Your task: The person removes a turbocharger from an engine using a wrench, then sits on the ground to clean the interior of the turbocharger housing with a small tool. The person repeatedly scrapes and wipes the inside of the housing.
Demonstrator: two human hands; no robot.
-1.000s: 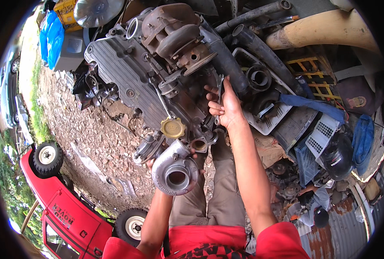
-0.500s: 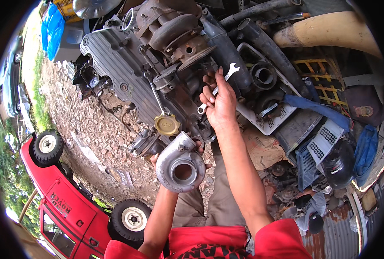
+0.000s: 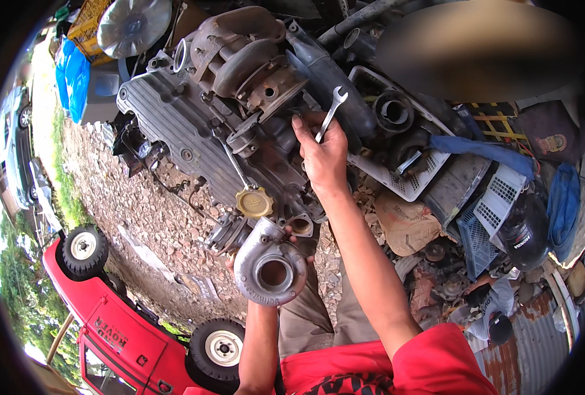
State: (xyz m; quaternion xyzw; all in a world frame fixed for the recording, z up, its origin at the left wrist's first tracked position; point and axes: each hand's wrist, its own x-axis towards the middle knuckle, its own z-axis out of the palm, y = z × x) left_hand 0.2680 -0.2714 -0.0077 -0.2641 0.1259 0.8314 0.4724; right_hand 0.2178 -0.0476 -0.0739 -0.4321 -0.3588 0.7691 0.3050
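Outdoors on gravel among scrap, my right hand (image 3: 325,155) grips a silver open-ended spanner (image 3: 330,113) upright against the grimy grey engine block (image 3: 193,131); my left hand (image 3: 239,263) cradles the round metal turbo housing (image 3: 270,270) below. I'd seat the jaws squarely before turning.

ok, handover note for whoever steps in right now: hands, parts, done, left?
Left hand: grip on the grey snail-shaped metal turbo housing, held off the engine.
Right hand: grip on the silver open-ended spanner, raised over the grey ribbed engine block.
Done: housing is off the block.
Left: spanner is on no bolt. Yellow filler cap sits on the block.
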